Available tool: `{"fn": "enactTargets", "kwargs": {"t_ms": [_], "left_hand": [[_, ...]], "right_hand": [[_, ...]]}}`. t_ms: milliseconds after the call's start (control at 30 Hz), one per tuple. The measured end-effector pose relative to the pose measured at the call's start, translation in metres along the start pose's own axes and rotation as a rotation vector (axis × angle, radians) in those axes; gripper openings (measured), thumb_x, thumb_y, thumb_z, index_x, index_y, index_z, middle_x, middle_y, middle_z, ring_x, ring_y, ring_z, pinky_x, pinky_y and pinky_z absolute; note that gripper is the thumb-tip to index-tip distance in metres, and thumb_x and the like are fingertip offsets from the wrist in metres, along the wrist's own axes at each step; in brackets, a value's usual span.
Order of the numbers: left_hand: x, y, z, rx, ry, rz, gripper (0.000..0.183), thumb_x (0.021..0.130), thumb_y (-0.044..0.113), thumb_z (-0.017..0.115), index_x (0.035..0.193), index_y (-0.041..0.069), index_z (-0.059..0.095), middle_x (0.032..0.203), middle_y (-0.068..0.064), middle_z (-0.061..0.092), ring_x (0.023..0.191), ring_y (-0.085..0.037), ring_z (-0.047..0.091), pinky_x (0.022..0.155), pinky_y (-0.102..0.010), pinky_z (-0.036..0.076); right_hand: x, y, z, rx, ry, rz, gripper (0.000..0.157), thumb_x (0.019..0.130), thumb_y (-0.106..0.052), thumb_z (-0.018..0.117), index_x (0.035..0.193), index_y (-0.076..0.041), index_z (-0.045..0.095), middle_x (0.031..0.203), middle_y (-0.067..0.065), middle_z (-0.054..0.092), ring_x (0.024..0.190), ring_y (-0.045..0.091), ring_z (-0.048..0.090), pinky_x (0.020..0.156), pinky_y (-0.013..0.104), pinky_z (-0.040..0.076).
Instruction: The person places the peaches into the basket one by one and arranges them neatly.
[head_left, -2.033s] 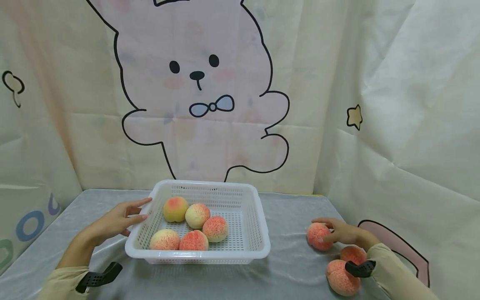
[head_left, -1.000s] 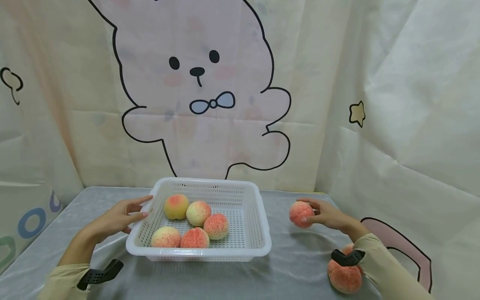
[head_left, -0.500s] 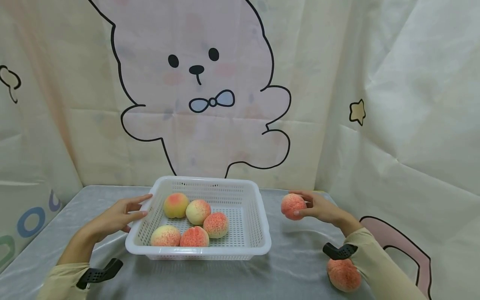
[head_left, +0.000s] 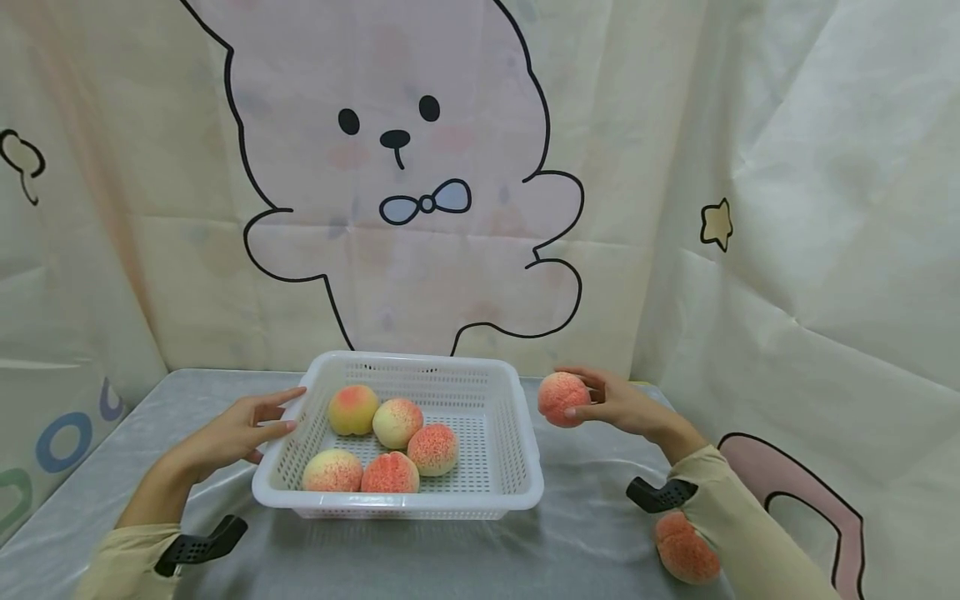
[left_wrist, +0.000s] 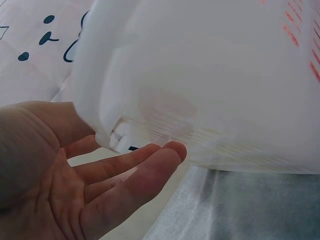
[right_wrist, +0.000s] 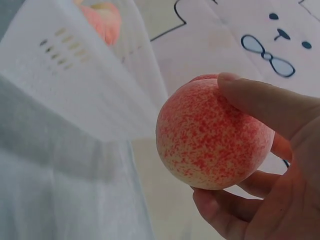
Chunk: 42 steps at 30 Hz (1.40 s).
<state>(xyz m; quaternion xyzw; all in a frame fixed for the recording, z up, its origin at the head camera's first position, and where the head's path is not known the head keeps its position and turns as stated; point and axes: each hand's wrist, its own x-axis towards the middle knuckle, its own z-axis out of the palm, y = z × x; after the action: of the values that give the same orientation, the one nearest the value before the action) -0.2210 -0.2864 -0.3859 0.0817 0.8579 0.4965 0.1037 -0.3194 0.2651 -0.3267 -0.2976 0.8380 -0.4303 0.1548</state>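
A white perforated plastic basket (head_left: 405, 502) stands on the table with several peaches (head_left: 397, 423) in its left and middle part. Against its left rim rests my left hand (head_left: 238, 433). Its fingers are fairly straight and touch the rim and outer wall, as the left wrist view also shows. My right hand (head_left: 618, 406) holds a speckled pink peach (head_left: 561, 400) between thumb and fingers, raised just right of the basket's right rim. In the right wrist view the thumb lies on top of this peach (right_wrist: 207, 137), with the fingertips underneath.
Another peach (head_left: 684, 550) lies on the grey cloth-covered table (head_left: 420, 567) at the front right, partly hidden by the right sleeve. Behind the table hangs a curtain (head_left: 600, 100) with a cartoon bear; similar curtains stand at both sides.
My right hand has lifted the peach from the right side of the table and carried it left and away from me, to beside the basket. The left hand has stayed at the rim.
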Motion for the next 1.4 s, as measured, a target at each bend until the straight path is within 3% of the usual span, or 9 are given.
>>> {"fn": "enactTargets", "kwargs": {"t_ms": [367,800,1167,1400], "left_hand": [[0.001,-0.002,0.001,0.000,0.007,0.006,0.076,0.101,0.027,0.062,0.161,0.006,0.020,0.140,-0.035,0.051,0.102,-0.025,0.067,0.074,-0.042,0.062],[0.002,-0.007,-0.001,-0.037,-0.016,0.031,0.075,0.103,0.024,0.060,0.161,0.005,0.018,0.138,-0.034,0.053,0.103,-0.026,0.067,0.074,-0.042,0.062],[0.003,-0.003,0.001,-0.025,-0.015,0.028,0.075,0.102,0.024,0.060,0.161,0.005,0.019,0.141,-0.035,0.051,0.102,-0.026,0.067,0.073,-0.042,0.062],[0.003,-0.004,-0.001,-0.020,-0.015,0.029,0.075,0.102,0.025,0.060,0.161,0.004,0.018,0.143,-0.035,0.051,0.104,-0.026,0.067,0.073,-0.041,0.062]], "right_hand": [[0.019,-0.024,0.020,0.050,-0.030,-0.015,0.072,0.092,-0.014,0.074,0.154,-0.008,0.039,0.138,0.021,0.058,0.116,0.024,0.063,0.091,0.032,0.057],[0.044,-0.031,0.045,0.057,-0.009,-0.084,0.069,0.092,-0.015,0.074,0.153,-0.010,0.042,0.138,0.017,0.060,0.118,0.027,0.063,0.095,0.036,0.055],[0.059,-0.034,0.063,0.073,0.027,-0.039,0.069,0.092,-0.017,0.073,0.153,-0.016,0.042,0.139,0.014,0.060,0.120,0.026,0.062,0.097,0.038,0.053],[0.077,-0.036,0.074,0.081,0.024,-0.030,0.071,0.093,-0.015,0.072,0.155,-0.010,0.038,0.138,0.016,0.060,0.114,0.024,0.064,0.095,0.038,0.055]]}}
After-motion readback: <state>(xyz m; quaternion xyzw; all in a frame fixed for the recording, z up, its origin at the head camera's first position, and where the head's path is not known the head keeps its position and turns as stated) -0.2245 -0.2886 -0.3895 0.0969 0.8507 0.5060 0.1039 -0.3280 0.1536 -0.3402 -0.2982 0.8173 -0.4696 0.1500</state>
